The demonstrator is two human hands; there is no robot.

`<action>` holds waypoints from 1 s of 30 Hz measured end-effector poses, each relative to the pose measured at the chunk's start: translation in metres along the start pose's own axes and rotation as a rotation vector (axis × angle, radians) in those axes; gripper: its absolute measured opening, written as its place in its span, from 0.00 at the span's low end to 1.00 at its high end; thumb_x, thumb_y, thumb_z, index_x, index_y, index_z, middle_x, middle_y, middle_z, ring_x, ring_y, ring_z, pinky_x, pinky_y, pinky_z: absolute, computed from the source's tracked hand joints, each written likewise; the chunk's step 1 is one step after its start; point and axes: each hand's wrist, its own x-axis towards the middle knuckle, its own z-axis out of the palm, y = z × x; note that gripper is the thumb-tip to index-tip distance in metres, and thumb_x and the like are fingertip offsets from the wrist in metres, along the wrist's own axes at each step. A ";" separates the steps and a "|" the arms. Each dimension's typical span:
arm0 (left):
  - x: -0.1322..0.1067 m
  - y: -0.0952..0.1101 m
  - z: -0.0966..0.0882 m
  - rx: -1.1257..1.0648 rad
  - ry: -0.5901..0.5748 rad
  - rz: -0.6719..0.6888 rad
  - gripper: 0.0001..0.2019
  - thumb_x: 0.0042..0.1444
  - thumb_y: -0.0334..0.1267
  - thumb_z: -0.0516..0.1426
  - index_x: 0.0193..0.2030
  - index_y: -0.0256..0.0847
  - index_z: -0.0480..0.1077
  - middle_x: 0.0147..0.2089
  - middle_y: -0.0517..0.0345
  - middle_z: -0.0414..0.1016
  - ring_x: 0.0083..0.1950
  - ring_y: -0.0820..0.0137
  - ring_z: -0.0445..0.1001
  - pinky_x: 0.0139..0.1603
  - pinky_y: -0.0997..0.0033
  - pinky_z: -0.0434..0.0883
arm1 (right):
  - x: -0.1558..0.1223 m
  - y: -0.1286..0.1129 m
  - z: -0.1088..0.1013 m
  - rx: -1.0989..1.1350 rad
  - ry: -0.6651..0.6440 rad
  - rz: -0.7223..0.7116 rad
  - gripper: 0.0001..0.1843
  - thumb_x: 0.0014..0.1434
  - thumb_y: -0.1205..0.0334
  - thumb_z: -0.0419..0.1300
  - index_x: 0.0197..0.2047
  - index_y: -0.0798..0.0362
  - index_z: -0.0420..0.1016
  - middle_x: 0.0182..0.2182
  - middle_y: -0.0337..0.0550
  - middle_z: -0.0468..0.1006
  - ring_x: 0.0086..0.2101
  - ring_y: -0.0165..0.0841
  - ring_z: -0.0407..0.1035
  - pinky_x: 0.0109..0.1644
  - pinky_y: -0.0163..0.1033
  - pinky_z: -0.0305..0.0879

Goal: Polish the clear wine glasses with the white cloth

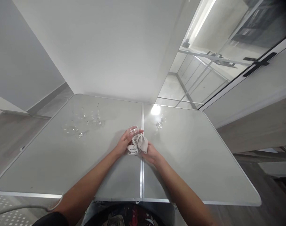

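Observation:
Over the middle of the table I hold a clear stemmed glass (133,130) in my left hand (124,141), its fingers wrapped round the bowl. A white cloth (139,143) is bunched against the glass's lower part. My right hand (152,153) grips this cloth from the right side, closed on it. The cloth covers most of the stem, and the right fingertips are partly hidden behind it.
Several clear stemmed glasses (99,122) are on the left part of the grey folding table (51,163). A single stemmed glass (159,124) stands right of the metal centre seam (141,175). A white wall (105,47) rises behind, with a glass door (204,72) at right.

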 end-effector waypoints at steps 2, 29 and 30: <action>0.000 0.002 0.000 -0.026 -0.008 -0.011 0.33 0.61 0.56 0.60 0.67 0.42 0.61 0.60 0.41 0.74 0.56 0.56 0.76 0.52 0.60 0.74 | 0.000 -0.002 -0.001 0.059 -0.084 0.096 0.20 0.58 0.44 0.65 0.46 0.49 0.74 0.36 0.43 0.78 0.33 0.35 0.70 0.37 0.40 0.68; 0.003 -0.012 0.001 0.133 0.176 0.090 0.26 0.59 0.49 0.64 0.61 0.47 0.62 0.61 0.47 0.73 0.60 0.60 0.74 0.60 0.58 0.70 | 0.005 0.004 -0.021 -0.679 0.171 -0.257 0.09 0.60 0.55 0.59 0.39 0.52 0.73 0.31 0.44 0.75 0.35 0.37 0.67 0.48 0.44 0.65; 0.002 -0.011 0.002 0.100 0.157 0.079 0.27 0.59 0.49 0.64 0.61 0.46 0.62 0.61 0.46 0.74 0.60 0.59 0.75 0.60 0.58 0.70 | 0.004 0.003 -0.021 -0.497 0.121 -0.184 0.12 0.60 0.53 0.60 0.41 0.52 0.74 0.32 0.44 0.76 0.35 0.37 0.68 0.46 0.43 0.66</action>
